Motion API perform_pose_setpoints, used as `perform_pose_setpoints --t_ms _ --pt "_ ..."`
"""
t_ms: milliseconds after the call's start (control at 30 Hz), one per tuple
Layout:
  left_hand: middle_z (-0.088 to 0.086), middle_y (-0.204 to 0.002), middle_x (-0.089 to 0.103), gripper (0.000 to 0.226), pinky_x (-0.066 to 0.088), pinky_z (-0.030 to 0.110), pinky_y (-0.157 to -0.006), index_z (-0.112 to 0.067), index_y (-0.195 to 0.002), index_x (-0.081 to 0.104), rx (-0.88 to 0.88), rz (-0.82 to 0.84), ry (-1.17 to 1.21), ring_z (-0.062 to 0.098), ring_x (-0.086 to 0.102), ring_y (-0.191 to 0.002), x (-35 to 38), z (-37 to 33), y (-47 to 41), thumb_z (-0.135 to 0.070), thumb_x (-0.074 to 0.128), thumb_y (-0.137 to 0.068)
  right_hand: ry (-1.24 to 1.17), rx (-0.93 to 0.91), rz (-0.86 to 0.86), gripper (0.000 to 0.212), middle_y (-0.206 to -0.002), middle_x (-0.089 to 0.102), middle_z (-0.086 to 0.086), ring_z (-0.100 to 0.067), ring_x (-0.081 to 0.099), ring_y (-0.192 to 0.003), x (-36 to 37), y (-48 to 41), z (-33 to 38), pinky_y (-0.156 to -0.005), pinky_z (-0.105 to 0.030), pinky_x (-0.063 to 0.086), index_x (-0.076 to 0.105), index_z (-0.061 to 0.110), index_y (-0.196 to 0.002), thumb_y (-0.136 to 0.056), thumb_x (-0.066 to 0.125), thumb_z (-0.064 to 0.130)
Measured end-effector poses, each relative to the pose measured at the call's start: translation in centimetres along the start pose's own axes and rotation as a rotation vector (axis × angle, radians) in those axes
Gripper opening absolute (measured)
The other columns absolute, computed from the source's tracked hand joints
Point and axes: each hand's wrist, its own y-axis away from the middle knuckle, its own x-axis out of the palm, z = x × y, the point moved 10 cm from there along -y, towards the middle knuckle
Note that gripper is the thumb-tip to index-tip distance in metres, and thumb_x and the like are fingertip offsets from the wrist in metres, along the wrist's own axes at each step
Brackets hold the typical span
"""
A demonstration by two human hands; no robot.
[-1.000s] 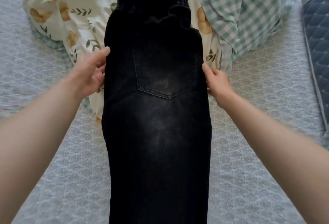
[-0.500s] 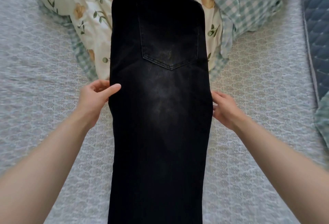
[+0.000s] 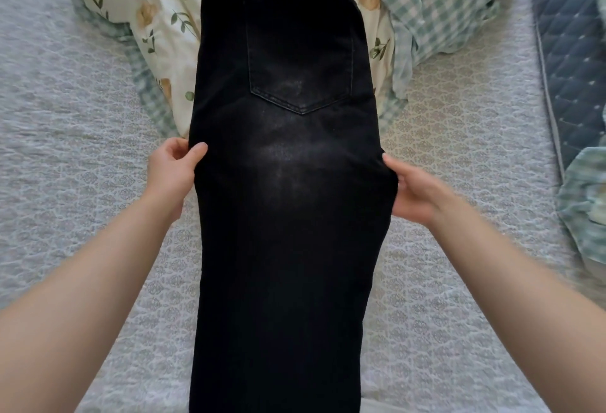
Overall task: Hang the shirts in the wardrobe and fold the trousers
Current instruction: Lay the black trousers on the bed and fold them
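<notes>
Black jeans (image 3: pixel 285 215), doubled lengthwise with a back pocket facing up, lie straight down the middle of the bed; the waistband runs out of the top of the view. My left hand (image 3: pixel 172 170) pinches the left edge just below the pocket, thumb on top. My right hand (image 3: pixel 414 191) grips the right edge at about the same height, its fingers tucked under the cloth. A green-and-white checked shirt (image 3: pixel 436 2) lies crumpled at the upper right, partly under the jeans.
A cream flower-print cloth (image 3: pixel 154 15) lies bunched at the upper left under the jeans. The bed has a pale patterned cover (image 3: pixel 459 297). A dark blue quilted pillow (image 3: pixel 574 61) lies at the right edge, with a bluish-green cloth (image 3: pixel 587 202) below it.
Both hands have slid down the jeans' edges from beside the pocket to below it, and now grasp the cloth. The view has tilted down, so the waistband left the frame.
</notes>
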Motion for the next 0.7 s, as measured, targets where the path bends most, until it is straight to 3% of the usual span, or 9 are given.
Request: perform_pose_setpoints --t_ms 133,233,400,567,700 --pt "0.002 -0.103 0.071 0.005 0.054 0.043 -0.096 -0.021 -0.094 0.063 -0.004 -0.025 0.011 0.017 0.069 -0.098 -0.4 -0.2 -0.2 -0.026 0.064 -0.095 -0.277 -0.115 -0.092 0.029 -0.123 0.067 -0.012 -0.028 0.064 -0.114 -0.7 -0.4 -0.3 -0.098 -0.042 0.049 0.062 0.008 -0.123 -0.099 0.051 0.020" --pt "0.004 -0.100 0.071 0.007 0.056 0.042 -0.092 -0.021 -0.091 0.062 -0.007 -0.057 0.020 0.017 0.070 -0.093 -0.8 0.0 -0.5 -0.027 0.064 -0.094 -0.316 -0.194 -0.246 0.029 -0.119 0.066 -0.005 -0.023 0.061 -0.113 -1.9 -1.1 -1.0 -0.099 -0.040 0.050 0.062 0.011 -0.123 -0.094 0.061 0.015" --pt "0.006 -0.106 0.070 0.014 0.058 0.039 -0.085 -0.020 -0.089 0.060 -0.049 -0.087 0.072 0.016 0.068 -0.086 -1.0 1.0 -0.4 -0.031 0.068 -0.091 -0.101 -0.226 -0.439 0.026 -0.112 0.068 0.000 -0.016 0.064 -0.097 -2.9 -2.0 -1.2 -0.085 -0.033 0.055 0.064 0.014 -0.120 -0.096 0.059 0.024" --pt "0.009 -0.110 0.069 0.020 0.057 0.037 -0.088 -0.015 -0.095 0.064 -0.128 0.035 0.064 0.020 0.069 -0.099 -0.7 5.1 2.2 -0.031 0.073 -0.088 0.052 -0.150 -0.245 0.028 -0.116 0.068 -0.001 -0.015 0.064 -0.107 -1.9 -1.2 -5.3 -0.089 -0.033 0.054 0.063 0.018 -0.114 -0.100 0.049 0.038" --pt "0.003 -0.105 0.074 0.021 0.056 0.033 -0.085 -0.014 -0.106 0.069 -0.185 0.194 -0.029 0.016 0.071 -0.097 -0.3 9.4 6.1 -0.026 0.072 -0.089 0.214 -0.190 -0.300 0.027 -0.105 0.074 0.000 -0.018 0.069 -0.103 -3.1 0.7 -9.5 -0.090 -0.034 0.053 0.069 0.011 -0.111 -0.099 0.053 0.030"
